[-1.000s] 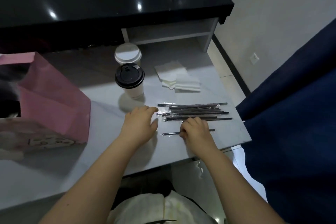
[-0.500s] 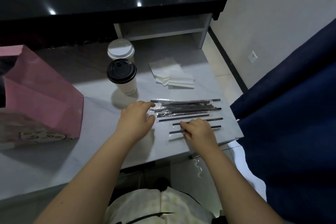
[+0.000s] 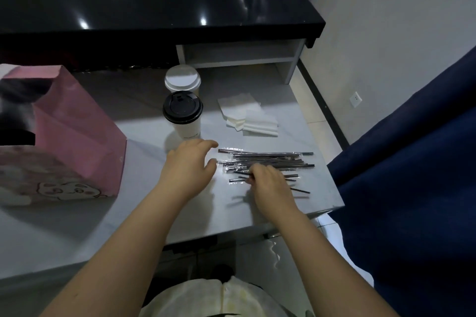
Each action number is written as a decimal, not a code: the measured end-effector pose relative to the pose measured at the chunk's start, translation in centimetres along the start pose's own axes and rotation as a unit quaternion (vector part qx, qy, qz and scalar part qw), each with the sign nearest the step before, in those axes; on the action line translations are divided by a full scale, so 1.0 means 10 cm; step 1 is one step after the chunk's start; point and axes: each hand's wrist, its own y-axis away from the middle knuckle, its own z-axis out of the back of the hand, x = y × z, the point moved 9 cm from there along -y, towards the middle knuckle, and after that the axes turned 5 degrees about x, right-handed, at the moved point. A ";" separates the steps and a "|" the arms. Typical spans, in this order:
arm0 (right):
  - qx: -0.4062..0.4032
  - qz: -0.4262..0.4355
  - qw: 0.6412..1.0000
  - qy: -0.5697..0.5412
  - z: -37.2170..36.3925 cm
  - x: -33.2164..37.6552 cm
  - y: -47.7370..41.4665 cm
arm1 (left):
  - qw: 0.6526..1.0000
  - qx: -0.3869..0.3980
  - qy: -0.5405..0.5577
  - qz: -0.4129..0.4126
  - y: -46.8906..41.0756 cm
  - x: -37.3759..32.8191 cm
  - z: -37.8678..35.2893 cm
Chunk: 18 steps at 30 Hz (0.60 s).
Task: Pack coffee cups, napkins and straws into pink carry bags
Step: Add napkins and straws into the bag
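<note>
**Right hand pinching a straw**

The right hand (image 3: 270, 184) pinches one straw (image 3: 301, 190) at the near edge of the straw pile (image 3: 273, 159). The left hand (image 3: 188, 170) hovers relaxed beside the pile's left end. Behind stand two cups (image 3: 183, 110) and the napkins (image 3: 247, 117). The pink bag (image 3: 77, 131) stands at the left of the counter (image 3: 144, 213).

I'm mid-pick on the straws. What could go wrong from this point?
1. The right hand pinches a single straw near the front right edge of the table. If the straw slips, it may drop to the floor.
2. The left hand sits just in front of the black-lidded cup, so a forward reach could tip it.
3. Dragging through the straw pile might scatter it.
</note>
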 end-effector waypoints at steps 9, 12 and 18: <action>-0.062 0.054 0.952 -0.295 1.22 1.32 -1.04 | 0.989 -0.134 -0.034 -0.051 0.19 0.30 1.78; -0.060 0.097 0.940 -0.322 1.43 1.99 -1.33 | 0.986 -0.160 -0.045 -0.031 0.40 0.73 2.27; -0.017 0.175 0.865 -0.469 1.57 3.47 -1.62 | 0.982 -0.164 -0.035 0.089 0.88 2.06 2.84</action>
